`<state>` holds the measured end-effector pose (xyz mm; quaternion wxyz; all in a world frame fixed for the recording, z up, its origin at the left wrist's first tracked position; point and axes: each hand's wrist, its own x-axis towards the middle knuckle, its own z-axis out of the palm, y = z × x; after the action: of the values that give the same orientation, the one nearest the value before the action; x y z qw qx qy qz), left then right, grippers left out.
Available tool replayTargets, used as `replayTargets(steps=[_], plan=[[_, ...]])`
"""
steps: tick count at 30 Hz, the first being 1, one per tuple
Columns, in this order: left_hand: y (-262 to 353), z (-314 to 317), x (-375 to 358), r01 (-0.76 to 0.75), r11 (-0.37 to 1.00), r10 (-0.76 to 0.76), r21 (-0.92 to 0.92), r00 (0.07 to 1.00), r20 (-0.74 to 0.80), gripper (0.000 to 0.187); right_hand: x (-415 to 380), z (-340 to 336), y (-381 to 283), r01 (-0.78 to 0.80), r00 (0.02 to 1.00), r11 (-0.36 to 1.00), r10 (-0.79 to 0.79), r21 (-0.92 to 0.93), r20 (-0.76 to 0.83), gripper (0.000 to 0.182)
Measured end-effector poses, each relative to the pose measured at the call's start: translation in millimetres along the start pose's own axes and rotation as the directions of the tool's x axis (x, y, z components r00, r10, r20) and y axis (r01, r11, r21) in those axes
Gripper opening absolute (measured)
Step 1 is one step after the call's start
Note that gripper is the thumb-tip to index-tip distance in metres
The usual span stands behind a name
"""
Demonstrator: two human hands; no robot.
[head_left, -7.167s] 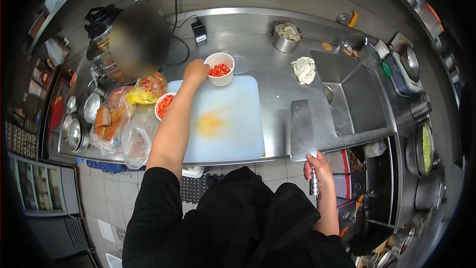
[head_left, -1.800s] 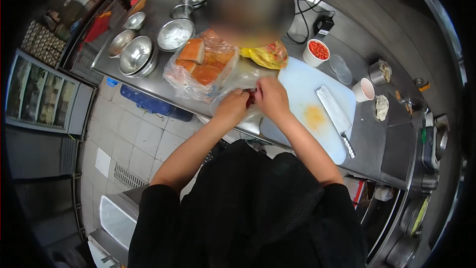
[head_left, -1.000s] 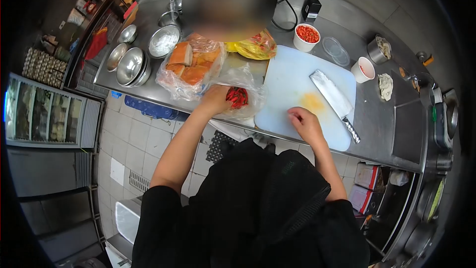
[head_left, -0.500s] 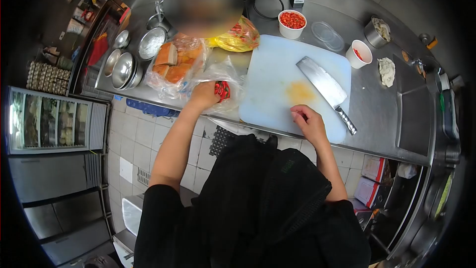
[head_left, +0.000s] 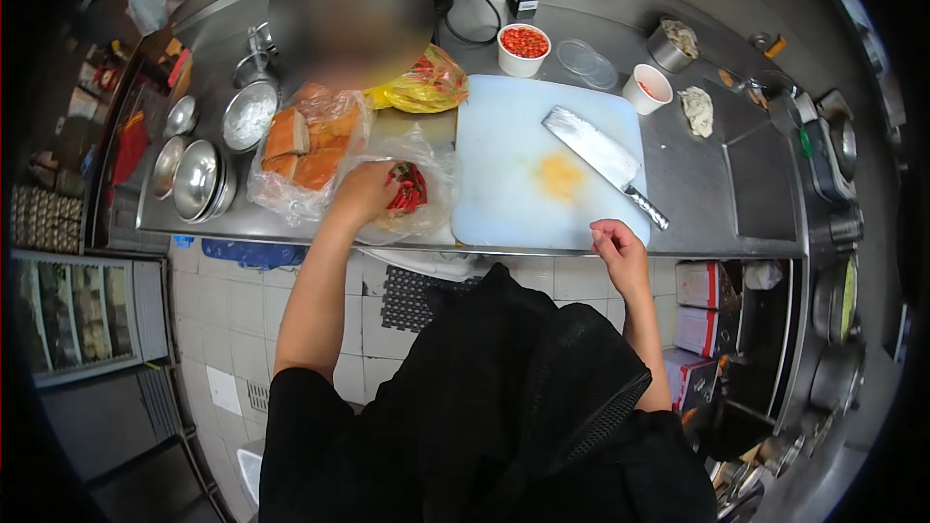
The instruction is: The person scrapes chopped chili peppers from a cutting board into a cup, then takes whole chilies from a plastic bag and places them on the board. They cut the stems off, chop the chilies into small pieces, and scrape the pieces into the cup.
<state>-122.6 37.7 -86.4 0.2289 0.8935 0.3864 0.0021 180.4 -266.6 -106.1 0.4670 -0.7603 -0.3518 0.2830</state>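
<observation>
Crinkled clear bag point(head_left: 426, 196) of red chillies point(head_left: 407, 189) — left hand point(head_left: 363, 192) inside.

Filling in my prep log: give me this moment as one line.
left hand: in clear bag on red chilies | right hand: empty, at cutting board edge | cleaver: on board

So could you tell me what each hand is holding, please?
The left hand grips the clear bag of red chillies by its side; the right hand holds nothing.

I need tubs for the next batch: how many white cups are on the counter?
2. One cup of chopped red chili stands behind the cutting board; another cup stands off its far right corner. More may be hidden.
</observation>
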Motion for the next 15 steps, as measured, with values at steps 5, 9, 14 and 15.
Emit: replayTargets(steps=[5, 9, 14, 15], plan=[[2.7, -13.8, -1.5, -0.045, 0.997, 0.039, -0.062, 0.996, -0.086, 0.024, -0.4, -16.2, 3.9, 0.058, 0.99, 0.992, -0.072, -0.11, -0.124, 0.015], [24.0, -30.5, -25.3, -0.186, 0.981, 0.181, -0.054, 0.98, -0.083, 0.019, 27.6, -50.2, 8.1, 0.144, 0.938, 0.826, -0.29, -0.545, -0.19, 0.022], [71.1, -48.0, -28.4, -0.214, 0.959, 0.21, -0.188, 0.977, -0.042, 0.017, 71.8, -76.2, 58.2, 0.056, 0.956, 0.567, -0.267, -0.822, -0.119, 0.03], [85.7, -47.6, -23.7, -0.234, 0.945, 0.234, -0.228, 0.972, -0.03, 0.017, 77.7, -78.6, 59.6, 0.068, 0.955, 0.571, -0.274, -0.818, -0.112, 0.03]])
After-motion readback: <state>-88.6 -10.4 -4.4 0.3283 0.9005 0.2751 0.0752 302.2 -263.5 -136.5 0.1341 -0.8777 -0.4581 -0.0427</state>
